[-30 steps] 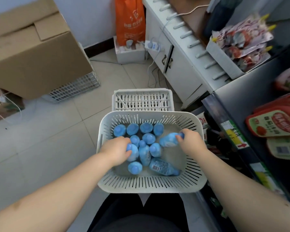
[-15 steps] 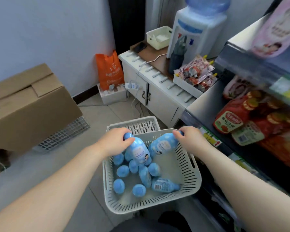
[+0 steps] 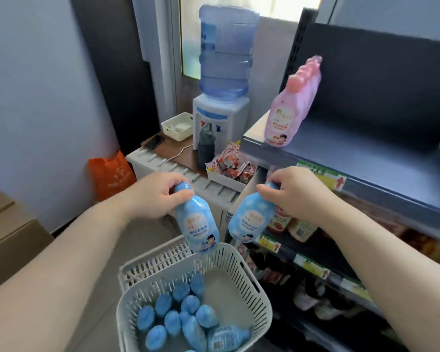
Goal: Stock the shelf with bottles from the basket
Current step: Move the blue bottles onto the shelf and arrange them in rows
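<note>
Now the left hand (image 3: pixel 153 196) grips a blue bottle (image 3: pixel 197 222) by its neck, and the right hand (image 3: pixel 297 194) grips a second blue bottle (image 3: pixel 249 219), both up over the basket (image 3: pixel 262 308) where more lie. Next, it seems, both must go up and stand on the shelf (image 3: pixel 353 153) near the pink bottles (image 3: pixel 285 115).

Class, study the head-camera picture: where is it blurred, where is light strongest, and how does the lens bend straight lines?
Head view: blur smears the pink bottles and the shelf-edge price labels; the window behind the water jug is washed out; the wide lens bows the shelf; both held blue bottles look sharper.
</note>
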### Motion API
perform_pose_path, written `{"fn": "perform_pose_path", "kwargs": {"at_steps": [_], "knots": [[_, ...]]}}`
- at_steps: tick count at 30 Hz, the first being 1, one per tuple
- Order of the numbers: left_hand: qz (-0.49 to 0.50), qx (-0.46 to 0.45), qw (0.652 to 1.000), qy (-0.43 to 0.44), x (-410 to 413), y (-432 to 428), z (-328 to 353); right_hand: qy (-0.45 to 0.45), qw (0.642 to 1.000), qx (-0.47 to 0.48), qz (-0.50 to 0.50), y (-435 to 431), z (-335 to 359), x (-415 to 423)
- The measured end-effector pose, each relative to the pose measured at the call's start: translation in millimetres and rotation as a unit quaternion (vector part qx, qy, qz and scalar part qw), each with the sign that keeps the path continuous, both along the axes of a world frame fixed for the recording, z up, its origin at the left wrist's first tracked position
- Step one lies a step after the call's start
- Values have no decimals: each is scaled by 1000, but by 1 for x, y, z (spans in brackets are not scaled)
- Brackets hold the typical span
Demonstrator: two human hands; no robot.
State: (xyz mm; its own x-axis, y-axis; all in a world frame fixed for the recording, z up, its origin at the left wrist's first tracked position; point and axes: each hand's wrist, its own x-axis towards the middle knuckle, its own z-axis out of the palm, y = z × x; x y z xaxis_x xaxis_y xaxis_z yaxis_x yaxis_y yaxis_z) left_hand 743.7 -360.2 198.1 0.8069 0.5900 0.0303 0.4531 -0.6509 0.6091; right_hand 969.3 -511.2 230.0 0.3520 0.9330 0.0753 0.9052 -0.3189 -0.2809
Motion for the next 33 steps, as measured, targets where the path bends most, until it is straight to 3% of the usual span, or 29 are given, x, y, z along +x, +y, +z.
{"fn": "perform_pose_path", "kwargs": {"at_steps": [7, 16, 25, 33], "knots": [[-88, 69, 991, -79, 68, -17, 84, -18, 993, 98, -62, -35, 83, 48], [-165, 202, 961, -96, 173, -43, 161, -34, 977, 181, -106, -51, 150, 131], [-148, 296, 944, 3, 274, -46, 180, -42, 976, 149, -156, -20, 162, 221], [-85, 328, 935, 109, 332, -40, 173, -50, 980, 95, -166, 41, 154, 280]]}}
